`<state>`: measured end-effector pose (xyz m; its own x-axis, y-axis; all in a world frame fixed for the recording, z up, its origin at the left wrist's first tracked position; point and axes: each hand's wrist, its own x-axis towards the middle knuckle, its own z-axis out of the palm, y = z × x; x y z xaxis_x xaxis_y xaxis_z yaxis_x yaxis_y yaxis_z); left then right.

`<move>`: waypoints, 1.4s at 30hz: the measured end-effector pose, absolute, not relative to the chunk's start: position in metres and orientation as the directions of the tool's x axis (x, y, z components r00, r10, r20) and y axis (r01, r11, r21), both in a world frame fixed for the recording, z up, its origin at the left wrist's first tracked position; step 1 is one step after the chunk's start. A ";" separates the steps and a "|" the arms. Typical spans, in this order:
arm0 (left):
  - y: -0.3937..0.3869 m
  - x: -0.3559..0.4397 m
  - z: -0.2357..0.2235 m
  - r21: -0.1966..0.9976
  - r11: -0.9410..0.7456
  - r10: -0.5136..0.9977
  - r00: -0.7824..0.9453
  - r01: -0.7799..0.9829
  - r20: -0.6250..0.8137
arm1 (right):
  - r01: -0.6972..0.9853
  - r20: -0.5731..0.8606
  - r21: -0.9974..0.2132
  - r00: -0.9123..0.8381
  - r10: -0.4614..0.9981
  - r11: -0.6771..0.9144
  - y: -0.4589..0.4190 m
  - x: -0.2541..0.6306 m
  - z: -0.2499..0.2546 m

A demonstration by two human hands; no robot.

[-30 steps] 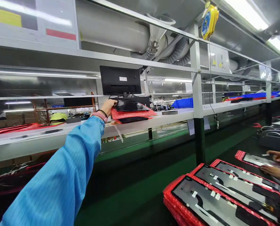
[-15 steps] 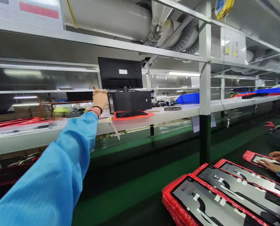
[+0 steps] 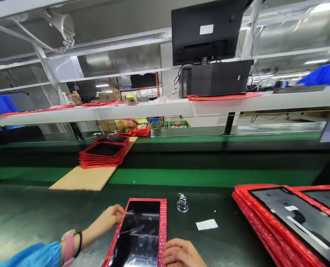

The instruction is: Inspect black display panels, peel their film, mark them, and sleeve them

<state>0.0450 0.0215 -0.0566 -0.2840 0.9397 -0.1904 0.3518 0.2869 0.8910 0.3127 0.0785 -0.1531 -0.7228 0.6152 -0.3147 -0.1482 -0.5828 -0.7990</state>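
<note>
In front of me lies a dark glossy display panel [image 3: 138, 230] on a red bubble-wrap sheet [image 3: 163, 218] that shows as a border around it. My left hand [image 3: 110, 218], below a blue sleeve and a pink wristband, has its fingers bent around the sheet's left edge. At the right edge, my right hand [image 3: 183, 254] is closed with curled fingers on the same wrap; the thumb is partly hidden. Beyond the panel stands a small transparent plastic piece [image 3: 182, 203]. A white paper slip [image 3: 206, 224] lies to its right.
A stack of grey-backed panels in red wrap [image 3: 265, 218] stands at the right. Another wrapped stack [image 3: 103, 154] sits on a tan board [image 3: 83, 180] across the green strip. Above runs a white shelf [image 3: 153, 110] with a black monitor [image 3: 206, 40]. A person in a yellow cap [image 3: 130, 98] is beyond.
My view has swung left and down. My left hand has come down from beside the shelf monitor to the wrapped panel, and my right hand has come into view.
</note>
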 end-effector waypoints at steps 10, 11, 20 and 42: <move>-0.011 0.024 -0.122 0.870 0.472 0.796 -0.354 -0.143 -0.491 | -0.170 -0.389 -0.797 -0.590 0.707 -0.580 0.062 0.288 -0.130; -0.009 0.024 -0.121 0.870 0.462 0.796 -0.353 -0.171 -0.492 | -0.171 -0.386 -0.802 -0.582 0.716 -0.572 0.062 0.286 -0.129; 0.011 0.052 -0.104 0.926 0.206 0.938 -0.205 -0.317 -0.279 | -0.170 -0.384 -0.801 -0.590 0.711 -0.574 0.064 0.284 -0.129; 0.021 0.052 -0.003 0.725 -0.581 0.686 -0.257 0.371 0.681 | -0.562 -0.051 -0.683 -0.600 0.798 -0.466 0.117 0.265 -0.014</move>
<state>0.0520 0.0211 -0.0034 -0.2568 0.6858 0.6810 0.3713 -0.5805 0.7246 0.2653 0.1170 -0.0141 -0.5998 0.7985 -0.0512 -0.5623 -0.4662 -0.6830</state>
